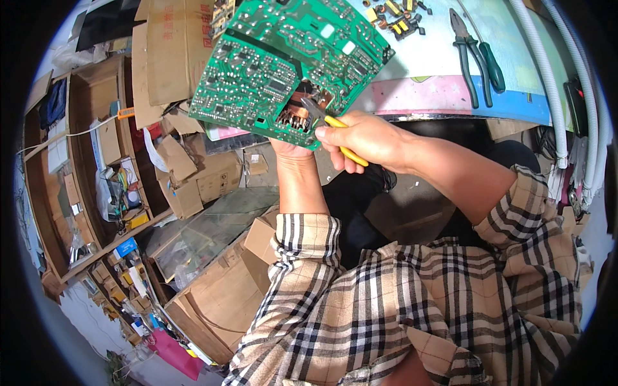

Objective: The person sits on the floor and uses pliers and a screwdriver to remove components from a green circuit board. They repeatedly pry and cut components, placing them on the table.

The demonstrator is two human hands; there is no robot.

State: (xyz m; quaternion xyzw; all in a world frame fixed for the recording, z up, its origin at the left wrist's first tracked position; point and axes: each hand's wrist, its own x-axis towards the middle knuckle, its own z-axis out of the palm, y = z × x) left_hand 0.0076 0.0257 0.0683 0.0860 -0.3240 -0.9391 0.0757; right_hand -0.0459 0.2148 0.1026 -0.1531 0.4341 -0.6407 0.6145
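A large green circuit board [248, 87], dotted with solder joints, is held up tilted above the table's near edge. My left hand [291, 149] supports it from beneath at the near edge; those fingers are hidden by the board. My right hand [373, 138] is closed around yellow-handled cutting pliers [353, 156]. The pliers' jaws point into an opening in the board, beside a copper-coloured part [295, 117] with a row of metal pins. Whether the jaws touch it I cannot tell.
Pliers with dark green handles [470, 61] and a green-handled screwdriver [492, 67] lie on the table [412, 96] at right. Several small black and yellow components [398, 19] are heaped behind the board. Pale hoses [541, 71] run down the right side. Cardboard [170, 58] and wooden shelves [96, 161] stand left.
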